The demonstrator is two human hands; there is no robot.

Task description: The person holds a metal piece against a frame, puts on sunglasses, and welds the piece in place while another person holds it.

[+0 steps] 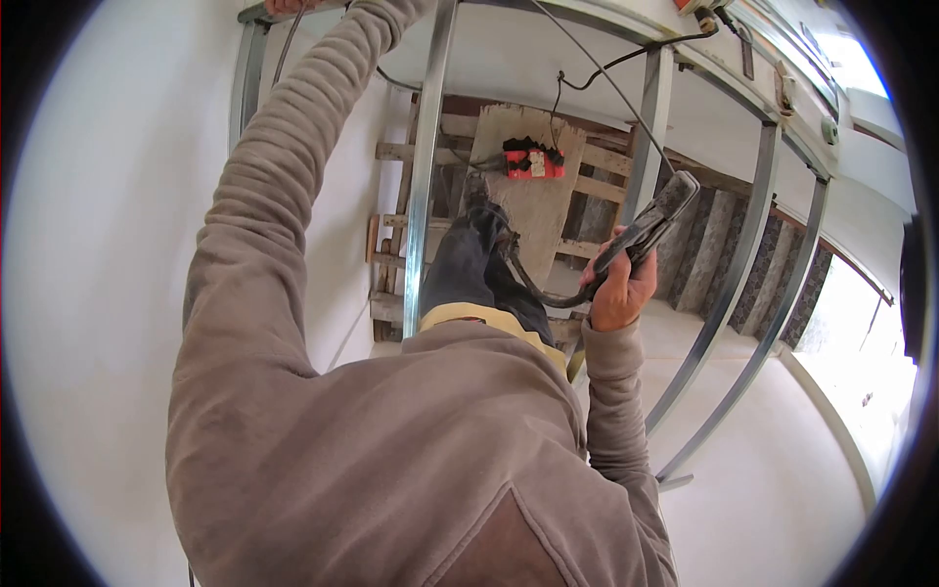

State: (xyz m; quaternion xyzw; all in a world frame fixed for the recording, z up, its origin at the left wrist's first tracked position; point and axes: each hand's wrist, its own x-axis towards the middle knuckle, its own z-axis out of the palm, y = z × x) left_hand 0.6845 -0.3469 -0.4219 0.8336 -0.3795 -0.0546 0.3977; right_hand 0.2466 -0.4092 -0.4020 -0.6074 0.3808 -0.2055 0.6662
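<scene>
My right hand (622,292) is closed around the black handle of a welding electrode holder (646,225), right of my waist. A long thin electrode (611,76) runs from its jaw up and left past the top edge. From the handle's lower end a dark cable (548,296) curves toward my legs. My left arm (269,181), in a brown sleeve, stretches up to the top edge, where its hand is cut off. Left of that cuff, fingers (286,5) show at a corner of the metal frame (430,166), beside a thin cable.
Several metal uprights (751,245) stand in front and to the right. Below, a board (523,220) lies on wooden pallets (391,259), with a red box (535,163) and black items on it. A white wall (108,293) rises at left; stairs (719,245) lie right.
</scene>
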